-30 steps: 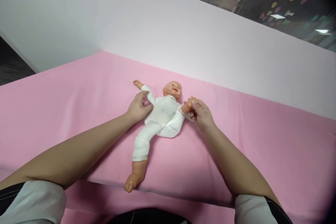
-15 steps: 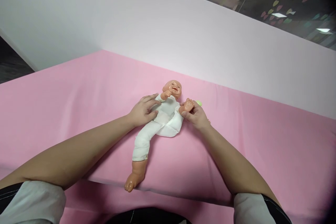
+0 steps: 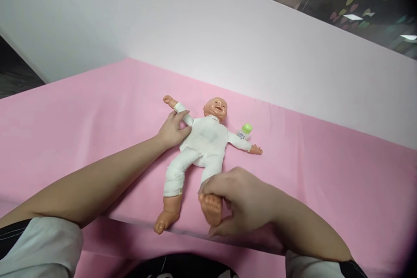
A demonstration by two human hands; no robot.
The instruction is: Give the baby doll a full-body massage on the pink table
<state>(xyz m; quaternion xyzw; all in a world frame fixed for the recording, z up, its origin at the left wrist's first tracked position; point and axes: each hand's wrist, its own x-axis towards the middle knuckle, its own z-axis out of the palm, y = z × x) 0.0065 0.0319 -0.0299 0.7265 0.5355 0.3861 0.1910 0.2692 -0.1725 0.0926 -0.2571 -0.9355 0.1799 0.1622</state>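
A baby doll [image 3: 205, 143] in a white suit lies on its back on the pink sheet [image 3: 81, 117], arms spread, head toward the wall. My left hand [image 3: 172, 129] pinches the doll's sleeve at its upper arm. My right hand [image 3: 236, 202] grips the doll's bare foot [image 3: 211, 208] near the sheet's front edge, with the leg stretched straight. The other leg lies flat, its foot [image 3: 164, 219] at the edge.
A small white bottle with a green cap [image 3: 245, 130] lies just behind the doll's outstretched arm. A pale wall panel [image 3: 228, 39] rises behind the sheet. The sheet's front edge drops off close to my body.
My right hand has pulled the doll's raised foot from beside its head down toward me, straightening the leg. The doll's arm near my left hand has swung back out flat. The bottle now shows.
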